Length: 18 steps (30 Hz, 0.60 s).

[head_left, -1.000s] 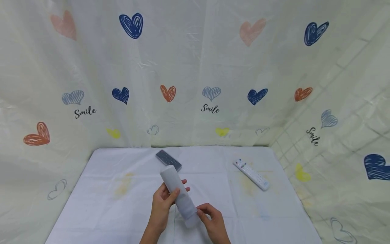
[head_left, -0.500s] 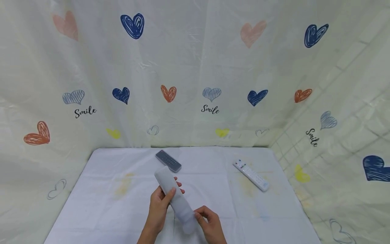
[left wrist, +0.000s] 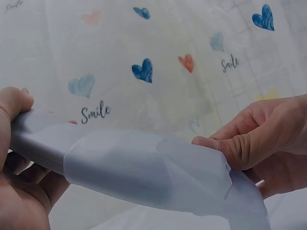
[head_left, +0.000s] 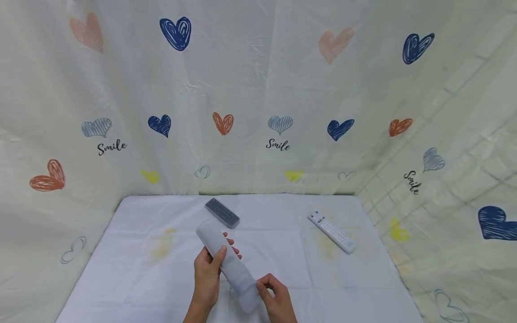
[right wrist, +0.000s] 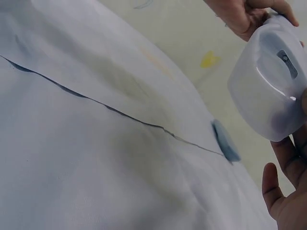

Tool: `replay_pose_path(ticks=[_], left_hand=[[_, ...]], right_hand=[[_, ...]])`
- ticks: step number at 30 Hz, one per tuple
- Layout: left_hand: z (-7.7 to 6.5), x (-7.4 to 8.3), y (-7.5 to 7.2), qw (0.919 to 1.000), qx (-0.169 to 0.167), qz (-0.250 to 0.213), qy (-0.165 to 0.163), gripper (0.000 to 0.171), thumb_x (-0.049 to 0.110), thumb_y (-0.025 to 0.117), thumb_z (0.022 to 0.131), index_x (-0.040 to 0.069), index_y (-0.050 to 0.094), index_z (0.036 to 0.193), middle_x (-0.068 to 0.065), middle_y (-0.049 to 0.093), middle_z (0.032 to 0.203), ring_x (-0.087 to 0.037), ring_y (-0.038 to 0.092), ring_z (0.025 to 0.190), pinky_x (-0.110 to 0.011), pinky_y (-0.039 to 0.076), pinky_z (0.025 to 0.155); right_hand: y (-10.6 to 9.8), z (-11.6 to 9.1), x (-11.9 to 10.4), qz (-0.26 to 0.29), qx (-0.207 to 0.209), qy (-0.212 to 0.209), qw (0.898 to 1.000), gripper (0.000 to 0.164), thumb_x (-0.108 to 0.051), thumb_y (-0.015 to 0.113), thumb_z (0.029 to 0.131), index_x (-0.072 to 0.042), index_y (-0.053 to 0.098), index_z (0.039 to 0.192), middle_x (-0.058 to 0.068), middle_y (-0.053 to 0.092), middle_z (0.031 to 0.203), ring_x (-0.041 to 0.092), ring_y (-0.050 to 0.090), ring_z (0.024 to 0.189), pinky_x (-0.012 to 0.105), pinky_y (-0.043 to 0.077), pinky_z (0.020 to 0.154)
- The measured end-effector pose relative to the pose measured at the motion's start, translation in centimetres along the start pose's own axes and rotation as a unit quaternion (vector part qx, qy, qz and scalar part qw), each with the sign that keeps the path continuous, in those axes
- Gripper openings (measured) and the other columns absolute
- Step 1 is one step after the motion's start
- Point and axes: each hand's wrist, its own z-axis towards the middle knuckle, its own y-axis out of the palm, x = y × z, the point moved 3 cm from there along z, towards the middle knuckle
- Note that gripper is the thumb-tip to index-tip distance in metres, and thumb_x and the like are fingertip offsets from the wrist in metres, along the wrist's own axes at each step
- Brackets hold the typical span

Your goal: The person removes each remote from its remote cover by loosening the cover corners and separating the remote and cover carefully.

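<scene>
A pale remote control (left wrist: 41, 139), back side up in the head view, lies slantwise in my left hand (head_left: 208, 273). The thumb rests on top and the fingers wrap round beneath. A translucent soft sleeve (left wrist: 120, 160) covers its near part, loose and wrinkled at the end. With thumb and forefinger my right hand (head_left: 276, 296) pinches the edge of this sleeve near its lower end. In the right wrist view the covered end (right wrist: 268, 86) faces the camera, with a small dark window showing through.
Behind the held remote, a dark grey remote (head_left: 222, 213) lies on the white-covered table (head_left: 141, 251). Farther right lies a white remote (head_left: 332, 232), buttons up. A curtain (head_left: 250, 80) printed with hearts hangs round the back and sides.
Both hands have shifted slightly left and towards the body with the remote control. The right fingers keep pinching the sleeve's edge. The two other remotes stay where they were.
</scene>
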Motion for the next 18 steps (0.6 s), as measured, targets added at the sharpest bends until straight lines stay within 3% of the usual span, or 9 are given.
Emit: replay_pose_path(ticks=[6,12,18], left_hand=[[-0.1,0.1,-0.3,0.9995,0.019,-0.013,0.02,0.048,0.02,0.063,0.097,-0.004,0.048,0.136,-0.015,0.064,0.117,-0.029,0.073,0.094,-0.047,0.058,0.087],[-0.1,-0.2,-0.8,0.9983,0.053,-0.026,-0.003,0.048,0.021,0.067,0.094,0.0,0.051,0.133,-0.013,0.065,0.115,-0.027,0.073,0.094,-0.047,0.058,0.087],[0.1,-0.5,-1.3,0.9975,0.061,-0.028,-0.023,0.047,0.023,0.07,0.091,0.006,0.053,0.132,-0.012,0.065,0.117,-0.027,0.072,0.096,-0.045,0.057,0.089]], right_hand=[[0.2,-0.2,-0.3,0.001,0.006,0.003,1.0,0.015,-0.027,0.066,0.094,-0.013,0.064,0.088,0.0,0.068,0.083,0.003,0.063,0.078,0.022,0.05,0.08],[0.3,-0.5,-0.4,-0.019,-0.003,0.018,1.0,0.024,-0.035,0.063,0.095,-0.011,0.063,0.091,-0.002,0.067,0.083,0.001,0.062,0.08,0.022,0.048,0.083],[0.3,-0.6,-0.3,-0.019,-0.003,0.007,1.0,0.019,-0.032,0.062,0.096,-0.013,0.063,0.091,-0.002,0.068,0.083,0.001,0.063,0.08,0.022,0.049,0.082]])
